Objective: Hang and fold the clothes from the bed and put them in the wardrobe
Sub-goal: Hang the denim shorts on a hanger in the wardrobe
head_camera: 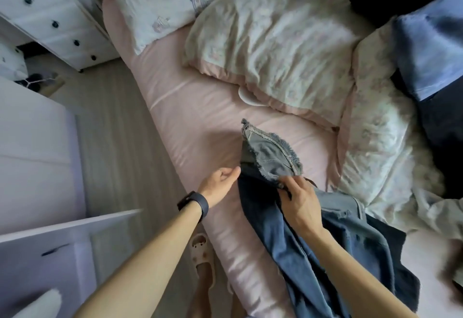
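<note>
Jeans point(270, 232) lie on the bed point(195, 117). Their frayed leg end point(271, 152) is turned up just beyond the right hand point(299, 201), which pinches the denim below it. Left hand point(220, 183) is palm-up at the jeans' left edge, fingertips touching; pinching or not, can't tell. Black wristband point(194, 205) on the left wrist. Crumpled duvet point(270, 37) ahead of both hands; blue garment point(431, 49) far right of the right hand.

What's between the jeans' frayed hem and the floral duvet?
Head view: mostly bare pink sheet between the jeans and the floral duvet. A white round object pokes out from under the duvet's near edge, just beyond the hem.
</note>
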Demonstrator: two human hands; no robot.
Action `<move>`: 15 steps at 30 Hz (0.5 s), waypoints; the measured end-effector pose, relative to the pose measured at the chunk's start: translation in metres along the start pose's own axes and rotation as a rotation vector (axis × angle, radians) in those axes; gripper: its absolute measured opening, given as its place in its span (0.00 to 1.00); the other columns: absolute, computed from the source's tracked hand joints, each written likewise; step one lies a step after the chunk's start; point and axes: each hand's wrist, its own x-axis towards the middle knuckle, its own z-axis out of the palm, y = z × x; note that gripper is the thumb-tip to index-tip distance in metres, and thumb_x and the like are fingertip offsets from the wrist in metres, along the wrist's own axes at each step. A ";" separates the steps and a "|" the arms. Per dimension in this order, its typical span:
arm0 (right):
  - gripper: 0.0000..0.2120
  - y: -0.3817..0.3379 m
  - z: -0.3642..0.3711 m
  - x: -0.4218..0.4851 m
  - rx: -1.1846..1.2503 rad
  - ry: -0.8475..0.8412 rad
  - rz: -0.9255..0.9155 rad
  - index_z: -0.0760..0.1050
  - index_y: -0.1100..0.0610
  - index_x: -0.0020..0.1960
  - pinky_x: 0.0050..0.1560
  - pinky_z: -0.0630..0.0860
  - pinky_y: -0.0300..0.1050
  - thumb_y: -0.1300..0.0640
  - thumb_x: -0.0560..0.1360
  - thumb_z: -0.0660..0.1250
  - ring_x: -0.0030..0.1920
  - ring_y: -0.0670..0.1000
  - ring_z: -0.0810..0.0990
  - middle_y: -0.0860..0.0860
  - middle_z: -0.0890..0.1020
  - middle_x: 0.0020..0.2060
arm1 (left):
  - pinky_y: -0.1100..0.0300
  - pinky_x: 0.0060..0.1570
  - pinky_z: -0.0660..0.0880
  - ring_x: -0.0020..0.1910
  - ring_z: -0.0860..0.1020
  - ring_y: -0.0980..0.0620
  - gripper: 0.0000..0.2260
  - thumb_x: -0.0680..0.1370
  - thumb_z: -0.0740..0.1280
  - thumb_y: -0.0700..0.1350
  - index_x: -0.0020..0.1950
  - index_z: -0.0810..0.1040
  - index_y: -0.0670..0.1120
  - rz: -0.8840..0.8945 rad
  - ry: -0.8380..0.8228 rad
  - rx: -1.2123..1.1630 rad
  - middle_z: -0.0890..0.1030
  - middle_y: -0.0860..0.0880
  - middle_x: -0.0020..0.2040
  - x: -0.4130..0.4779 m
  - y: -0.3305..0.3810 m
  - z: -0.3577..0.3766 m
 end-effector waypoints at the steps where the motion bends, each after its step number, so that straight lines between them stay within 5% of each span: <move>1: 0.12 -0.009 -0.007 -0.010 0.019 -0.011 -0.015 0.81 0.55 0.57 0.45 0.76 0.51 0.64 0.75 0.71 0.49 0.61 0.78 0.53 0.79 0.47 | 0.63 0.53 0.70 0.59 0.78 0.55 0.24 0.75 0.60 0.72 0.60 0.79 0.57 0.025 -0.029 -0.073 0.81 0.59 0.58 -0.014 0.015 -0.003; 4: 0.13 -0.035 -0.027 -0.035 0.108 -0.016 -0.065 0.83 0.52 0.57 0.46 0.78 0.51 0.63 0.75 0.72 0.49 0.56 0.80 0.50 0.80 0.48 | 0.65 0.53 0.73 0.58 0.79 0.55 0.24 0.75 0.66 0.67 0.61 0.78 0.49 0.027 -0.154 -0.174 0.80 0.57 0.59 -0.049 0.048 0.005; 9: 0.11 -0.063 -0.059 -0.084 0.239 -0.071 0.000 0.83 0.47 0.56 0.47 0.80 0.50 0.58 0.75 0.72 0.46 0.51 0.82 0.46 0.80 0.48 | 0.62 0.46 0.73 0.46 0.78 0.48 0.05 0.80 0.69 0.41 0.51 0.78 0.40 0.028 -0.085 -0.059 0.80 0.46 0.46 -0.098 0.060 0.031; 12: 0.11 -0.067 -0.073 -0.105 0.259 -0.114 0.059 0.83 0.47 0.56 0.50 0.79 0.45 0.56 0.75 0.73 0.46 0.45 0.81 0.44 0.82 0.48 | 0.71 0.27 0.65 0.34 0.73 0.54 0.04 0.80 0.67 0.39 0.46 0.76 0.40 0.064 -0.030 -0.041 0.76 0.49 0.36 -0.125 0.065 0.028; 15: 0.08 -0.076 -0.088 -0.127 0.300 -0.140 0.067 0.83 0.49 0.54 0.51 0.78 0.41 0.53 0.75 0.74 0.44 0.41 0.79 0.44 0.83 0.46 | 0.71 0.33 0.67 0.38 0.73 0.52 0.03 0.81 0.65 0.40 0.50 0.76 0.41 0.082 -0.013 -0.092 0.76 0.48 0.39 -0.158 0.069 0.019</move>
